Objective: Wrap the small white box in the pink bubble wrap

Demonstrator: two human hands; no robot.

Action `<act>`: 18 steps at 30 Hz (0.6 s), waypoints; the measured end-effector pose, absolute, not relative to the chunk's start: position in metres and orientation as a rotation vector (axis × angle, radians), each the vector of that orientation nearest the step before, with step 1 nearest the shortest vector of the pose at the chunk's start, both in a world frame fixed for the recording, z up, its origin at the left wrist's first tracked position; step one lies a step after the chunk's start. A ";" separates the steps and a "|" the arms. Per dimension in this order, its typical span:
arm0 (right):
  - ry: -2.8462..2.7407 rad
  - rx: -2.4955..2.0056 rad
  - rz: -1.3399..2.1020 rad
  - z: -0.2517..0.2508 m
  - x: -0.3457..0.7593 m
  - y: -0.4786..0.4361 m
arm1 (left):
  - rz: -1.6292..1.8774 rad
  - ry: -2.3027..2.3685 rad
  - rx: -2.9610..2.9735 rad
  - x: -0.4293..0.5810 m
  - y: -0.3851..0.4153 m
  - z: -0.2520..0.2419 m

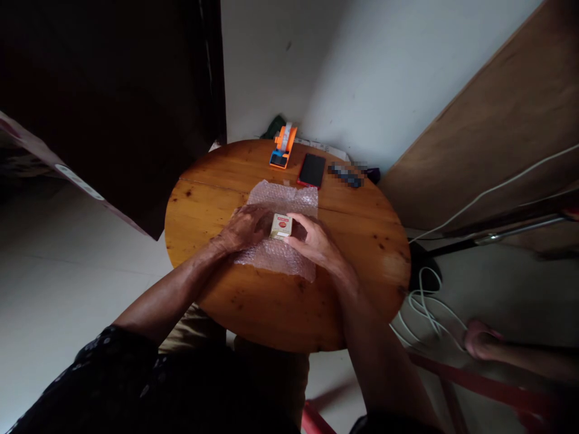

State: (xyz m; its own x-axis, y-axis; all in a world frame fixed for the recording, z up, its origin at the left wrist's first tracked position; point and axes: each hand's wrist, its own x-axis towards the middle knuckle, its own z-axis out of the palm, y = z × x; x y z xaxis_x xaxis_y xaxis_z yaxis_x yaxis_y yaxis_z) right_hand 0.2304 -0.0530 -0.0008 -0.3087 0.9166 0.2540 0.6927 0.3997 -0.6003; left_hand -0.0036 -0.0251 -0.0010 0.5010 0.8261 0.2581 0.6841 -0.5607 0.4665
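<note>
A sheet of clear bubble wrap (289, 262) lies on the round wooden table. Above its middle is a small pale box (281, 226) with rounded corners and a red label on top. My right hand (315, 240) grips the box from its right side, thumb near the lower edge and a finger at the upper edge. To the left, my left hand (246, 228) rests over the bubble wrap with its fingers loosely extended toward the box. Those fingertips are dark and partly blurred, beside the box rather than around it.
Toward the back of the wooden table (371, 247) stand an orange tape dispenser (284, 144), a phone (312, 170) with a red edge and a blurred dark object (346, 175). A wall rises behind. White cable (425, 301) coils on the floor at right, near another person's foot (482, 339).
</note>
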 end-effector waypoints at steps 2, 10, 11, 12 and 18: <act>-2.097 -1.376 0.527 0.001 0.229 -0.054 | 0.671 1.264 2.449 -0.004 -0.025 -0.002; -2.030 -1.371 0.505 0.022 0.230 -0.062 | 0.693 1.254 2.440 -0.005 -0.024 -0.004; -1.997 -1.356 0.500 0.028 0.231 -0.065 | 0.693 1.240 2.440 -0.005 -0.024 -0.003; -1.973 -1.336 0.512 0.034 0.232 -0.068 | 0.695 1.225 2.439 -0.005 -0.024 -0.002; -2.206 -1.202 0.869 0.061 0.231 -0.089 | 0.709 1.231 2.422 -0.004 -0.026 0.001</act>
